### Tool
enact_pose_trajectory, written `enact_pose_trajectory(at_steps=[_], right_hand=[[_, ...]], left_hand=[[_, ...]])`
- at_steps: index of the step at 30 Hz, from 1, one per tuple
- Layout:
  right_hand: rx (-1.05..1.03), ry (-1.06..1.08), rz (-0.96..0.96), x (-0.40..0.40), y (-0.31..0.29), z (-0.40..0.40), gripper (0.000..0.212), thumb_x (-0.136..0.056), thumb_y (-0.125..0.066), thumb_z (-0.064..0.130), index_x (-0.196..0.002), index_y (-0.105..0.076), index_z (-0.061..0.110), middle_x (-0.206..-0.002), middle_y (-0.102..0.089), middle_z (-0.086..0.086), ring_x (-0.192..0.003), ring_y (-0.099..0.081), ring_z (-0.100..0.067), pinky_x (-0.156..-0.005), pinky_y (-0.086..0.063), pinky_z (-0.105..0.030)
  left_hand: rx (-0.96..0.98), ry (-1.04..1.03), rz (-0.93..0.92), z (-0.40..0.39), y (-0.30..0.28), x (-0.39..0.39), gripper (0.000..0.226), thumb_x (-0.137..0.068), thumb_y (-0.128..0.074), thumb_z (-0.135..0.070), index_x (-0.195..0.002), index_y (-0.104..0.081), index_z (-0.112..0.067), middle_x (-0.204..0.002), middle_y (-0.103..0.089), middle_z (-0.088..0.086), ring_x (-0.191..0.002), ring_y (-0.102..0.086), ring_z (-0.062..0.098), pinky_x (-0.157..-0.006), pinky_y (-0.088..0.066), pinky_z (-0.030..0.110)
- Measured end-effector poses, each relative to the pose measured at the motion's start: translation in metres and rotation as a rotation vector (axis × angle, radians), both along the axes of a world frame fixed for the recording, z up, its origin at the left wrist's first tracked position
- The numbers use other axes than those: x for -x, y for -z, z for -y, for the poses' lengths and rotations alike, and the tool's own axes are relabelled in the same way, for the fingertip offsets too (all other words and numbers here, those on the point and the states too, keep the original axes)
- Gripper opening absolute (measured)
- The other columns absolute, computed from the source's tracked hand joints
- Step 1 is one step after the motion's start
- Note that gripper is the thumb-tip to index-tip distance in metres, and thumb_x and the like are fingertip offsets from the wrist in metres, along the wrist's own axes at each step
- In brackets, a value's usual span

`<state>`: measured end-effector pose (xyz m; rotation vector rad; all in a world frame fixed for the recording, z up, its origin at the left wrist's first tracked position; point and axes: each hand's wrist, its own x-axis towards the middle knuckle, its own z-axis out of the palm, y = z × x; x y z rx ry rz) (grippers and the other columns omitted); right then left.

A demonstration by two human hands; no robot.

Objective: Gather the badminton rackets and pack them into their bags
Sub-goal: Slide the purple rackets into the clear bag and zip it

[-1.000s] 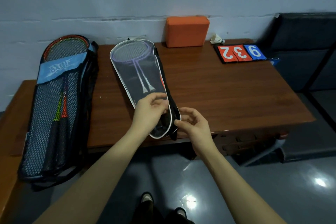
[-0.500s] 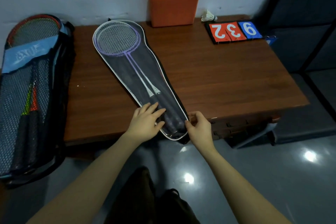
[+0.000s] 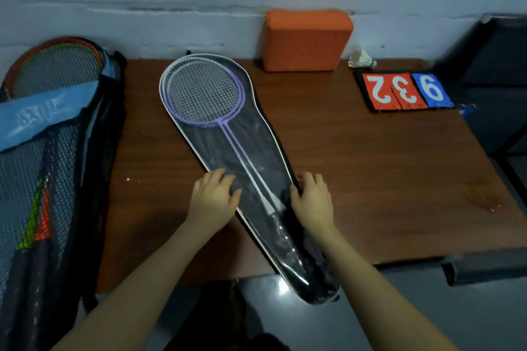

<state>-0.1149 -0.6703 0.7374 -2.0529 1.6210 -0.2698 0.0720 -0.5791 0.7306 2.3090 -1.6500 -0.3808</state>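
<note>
A clear-fronted racket bag with white piping lies diagonally on the brown table, its narrow end hanging over the front edge. Inside it lie two purple rackets, heads toward the wall. My left hand rests flat on the bag's left edge, fingers straight. My right hand lies on the bag's right edge, with fingers loosely bent over the dark side. At the far left a black mesh bag with a blue band holds red and green rackets.
An orange foam block stands against the wall. A shuttlecock and a flip scoreboard showing 2, 3, 9 lie at the back right. A dark couch borders the table's right side.
Both hands have moved up from the bag's narrow end to its middle, one on each side. The camera has come closer over the table.
</note>
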Motion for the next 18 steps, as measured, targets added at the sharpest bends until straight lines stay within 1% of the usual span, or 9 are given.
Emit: enact_pose_trajectory(at_steps=[3,5,7,9,12,15,18], right_hand=[[-0.012,-0.009,-0.041,-0.042,-0.003,0.039,0.032,-0.09,-0.053,0.023,-0.118,-0.051,0.006,-0.114,-0.053,-0.016,-0.105,-0.051,-0.037,-0.087,-0.041,-0.042],[-0.021,-0.008,-0.064,-0.067,-0.001,0.058,0.028,-0.09,-0.053,0.023,-0.111,-0.051,0.005,-0.111,-0.054,-0.017,-0.103,-0.052,-0.037,-0.085,-0.042,-0.043],[-0.033,-0.01,-0.088,-0.088,0.002,0.073,0.027,-0.089,-0.054,0.024,-0.108,-0.052,0.004,-0.11,-0.053,-0.018,-0.101,-0.052,-0.039,-0.084,-0.041,-0.043],[-0.033,-0.013,-0.114,-0.105,0.005,0.086,0.03,-0.089,-0.054,0.025,-0.11,-0.052,0.004,-0.111,-0.051,-0.018,-0.102,-0.05,-0.039,-0.086,-0.04,-0.043],[-0.019,-0.007,-0.131,-0.126,0.007,0.106,0.03,-0.089,-0.055,0.024,-0.11,-0.052,0.002,-0.112,-0.05,-0.018,-0.102,-0.048,-0.038,-0.087,-0.038,-0.041],[-0.027,0.011,-0.12,-0.141,0.011,0.126,0.031,-0.088,-0.056,0.024,-0.11,-0.053,0.002,-0.112,-0.051,-0.019,-0.102,-0.049,-0.038,-0.088,-0.039,-0.043],[-0.061,0.002,-0.045,-0.153,0.016,0.132,0.031,-0.089,-0.055,0.024,-0.112,-0.054,0.004,-0.11,-0.054,-0.016,-0.103,-0.051,-0.036,-0.089,-0.042,-0.047]], left_hand=[[0.018,-0.059,-0.071,0.032,-0.003,-0.048,0.039,-0.087,-0.053,-0.032,-0.117,-0.061,-0.009,-0.125,-0.055,0.013,-0.119,-0.048,0.031,-0.096,-0.035,0.041],[0.022,-0.076,-0.093,0.053,0.001,-0.079,0.048,-0.086,-0.046,-0.04,-0.122,-0.058,-0.011,-0.133,-0.051,0.011,-0.126,-0.042,0.028,-0.1,-0.03,0.041],[0.016,-0.051,-0.065,0.071,0.007,-0.104,0.062,-0.082,-0.037,-0.049,-0.127,-0.054,-0.011,-0.139,-0.045,0.012,-0.132,-0.035,0.029,-0.104,-0.026,0.044],[-0.008,0.011,-0.009,0.086,0.014,-0.123,0.071,-0.081,-0.027,-0.056,-0.132,-0.05,-0.011,-0.144,-0.039,0.012,-0.136,-0.03,0.032,-0.107,-0.024,0.048],[-0.09,0.074,0.05,0.096,0.023,-0.145,0.074,-0.081,-0.02,-0.06,-0.139,-0.04,-0.018,-0.149,-0.032,0.007,-0.139,-0.023,0.029,-0.109,-0.021,0.049],[-0.175,0.101,0.066,0.09,0.03,-0.153,0.071,-0.082,-0.019,-0.062,-0.141,-0.035,-0.026,-0.149,-0.033,0.003,-0.139,-0.025,0.026,-0.105,-0.027,0.049],[-0.161,0.104,0.073,0.075,0.03,-0.153,0.064,-0.084,-0.027,-0.059,-0.134,-0.047,-0.025,-0.14,-0.047,0.004,-0.129,-0.042,0.028,-0.097,-0.037,0.051]])
